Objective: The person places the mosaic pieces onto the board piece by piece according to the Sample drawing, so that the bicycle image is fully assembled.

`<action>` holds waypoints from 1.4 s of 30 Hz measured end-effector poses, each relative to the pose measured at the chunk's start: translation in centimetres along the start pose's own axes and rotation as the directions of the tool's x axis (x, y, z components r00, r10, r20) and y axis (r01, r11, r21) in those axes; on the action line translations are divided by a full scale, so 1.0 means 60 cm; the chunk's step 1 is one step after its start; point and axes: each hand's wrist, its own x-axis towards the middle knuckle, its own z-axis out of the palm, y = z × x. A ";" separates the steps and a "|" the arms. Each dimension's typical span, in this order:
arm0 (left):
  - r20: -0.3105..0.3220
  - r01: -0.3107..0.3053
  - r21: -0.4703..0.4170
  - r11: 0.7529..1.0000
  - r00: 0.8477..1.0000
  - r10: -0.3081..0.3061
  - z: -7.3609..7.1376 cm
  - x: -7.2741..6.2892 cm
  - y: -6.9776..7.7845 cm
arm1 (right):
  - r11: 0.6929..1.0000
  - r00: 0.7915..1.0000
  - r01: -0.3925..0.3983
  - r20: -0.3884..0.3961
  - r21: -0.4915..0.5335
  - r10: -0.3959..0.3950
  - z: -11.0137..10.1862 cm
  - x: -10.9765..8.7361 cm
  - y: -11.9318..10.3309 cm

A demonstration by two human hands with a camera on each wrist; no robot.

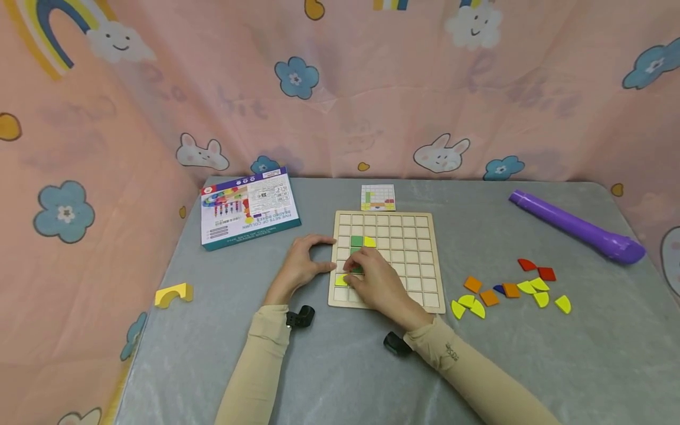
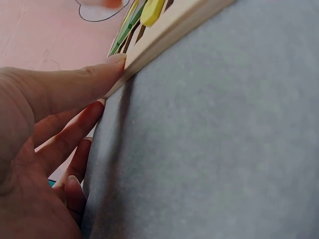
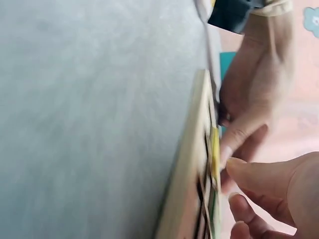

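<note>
A square wooden grid board (image 1: 440,301) lies on the grey table. My left hand (image 1: 300,265) is at its left side, thumb and index finger spread apart; in the left wrist view the thumb tip touches the board's edge (image 2: 159,42). Over the board's lower left is my right hand (image 1: 378,282), its thumb tip right at a yellow piece (image 1: 340,280) set in a cell. Nothing shows between the right thumb and fingers in the right wrist view. Green squares (image 1: 356,241) fill part of one column, partly hidden by the right hand. Beside the top one sits another yellow piece (image 1: 369,242).
Behind the board lies a pattern card (image 1: 378,198). Loose yellow quarter-rounds (image 1: 466,301), orange squares (image 1: 473,284) and red pieces (image 1: 546,274) are scattered to the right, below a purple tube (image 1: 579,227). A printed box (image 1: 249,208) and a yellow arch block (image 1: 173,294) stand left.
</note>
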 end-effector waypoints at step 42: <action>0.006 0.033 -0.024 0.999 0.999 -0.033 0.004 0.000 0.001 | 0.975 0.975 -0.173 0.118 -0.137 0.189 -0.221 -0.168 0.195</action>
